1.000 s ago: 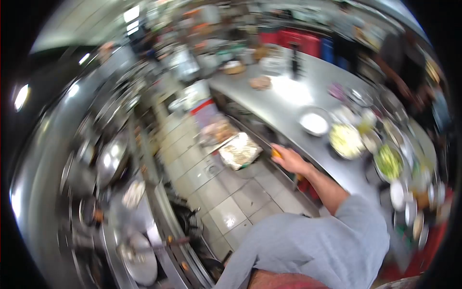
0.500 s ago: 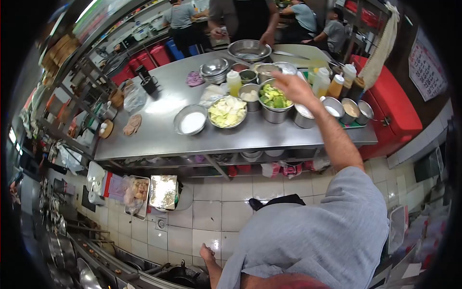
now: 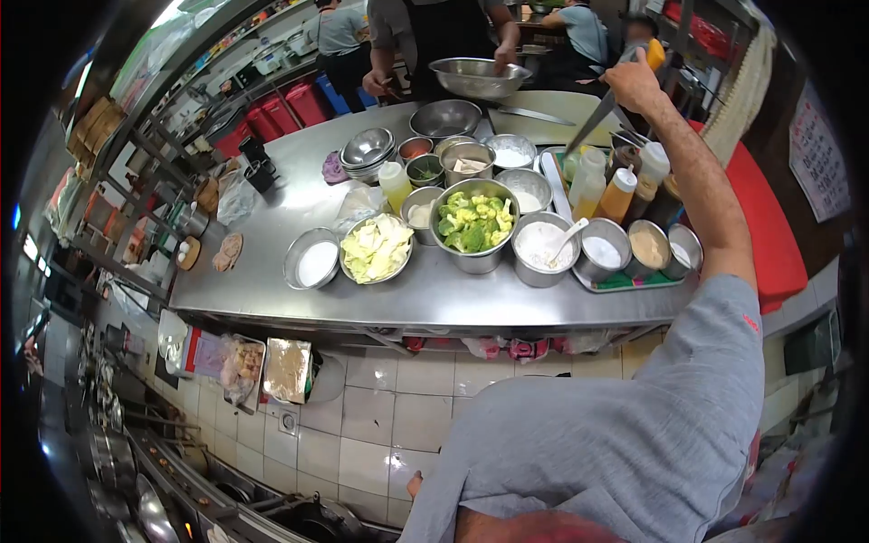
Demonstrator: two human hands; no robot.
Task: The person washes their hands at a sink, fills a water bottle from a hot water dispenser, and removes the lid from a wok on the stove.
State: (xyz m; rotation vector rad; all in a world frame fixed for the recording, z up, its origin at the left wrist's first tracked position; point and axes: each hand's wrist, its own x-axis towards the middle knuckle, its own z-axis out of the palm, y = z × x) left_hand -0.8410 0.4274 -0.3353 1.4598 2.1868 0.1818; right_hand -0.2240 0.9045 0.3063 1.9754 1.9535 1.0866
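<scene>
My right hand [image 3: 635, 83] is raised over the far right of the steel table, closed around the yellow handle of a knife [image 3: 593, 121]. Its blade slants down and left, above the back of a tray of squeeze bottles. Low by my body, only a small part of my left hand [image 3: 415, 484] shows past the shirt, its fingers mostly hidden. In front of me stand a pot of broccoli [image 3: 474, 223], a bowl of cut cabbage [image 3: 377, 248], a bowl of white powder or liquid [image 3: 316, 261] and a pot of white powder with a spoon [image 3: 546, 244].
Across the table [image 3: 244, 285] a person in a black apron holds a metal bowl [image 3: 481, 78]. Squeeze bottles [image 3: 617, 194] and seasoning pots [image 3: 649, 247] crowd the right tray [image 3: 625, 282]. Stacked bowls [image 3: 367, 149] sit further back. A foil-covered container [image 3: 288, 369] stands low at left.
My right hand has moved from above the broccoli to the far right and now holds a knife. The view has shifted. The co-worker has lifted a metal bowl off the table.
</scene>
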